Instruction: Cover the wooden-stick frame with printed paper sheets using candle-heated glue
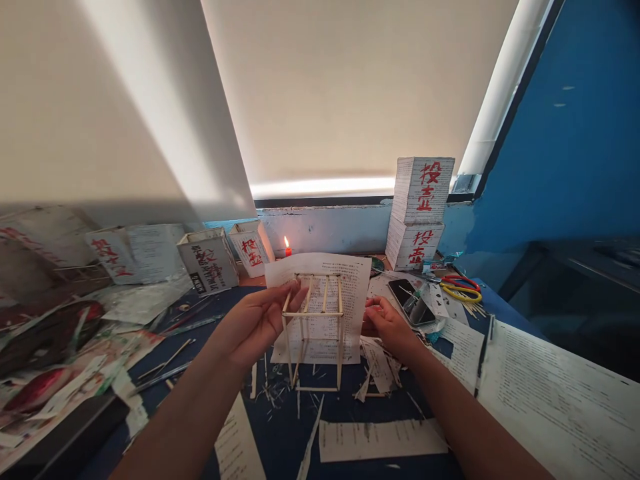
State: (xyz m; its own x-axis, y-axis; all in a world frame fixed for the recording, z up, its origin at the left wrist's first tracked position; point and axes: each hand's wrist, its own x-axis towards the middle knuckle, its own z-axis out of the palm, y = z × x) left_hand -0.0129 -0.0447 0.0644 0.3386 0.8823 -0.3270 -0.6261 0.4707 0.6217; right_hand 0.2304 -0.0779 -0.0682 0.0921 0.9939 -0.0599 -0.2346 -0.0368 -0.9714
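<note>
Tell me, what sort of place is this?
It looks like an indoor craft workspace. An open box-shaped frame of thin pale sticks is near a cut strip of white printed paper, and two white paper-covered boxes with red characters stand stacked towards the back.

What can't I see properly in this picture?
All in the head view:
Red candle: its bottom is hidden behind the printed sheet.
Sheet's words: too small to read.
Big paper on the right: cut off by the picture's edge.
Far-left red writing: blurred.
</note>
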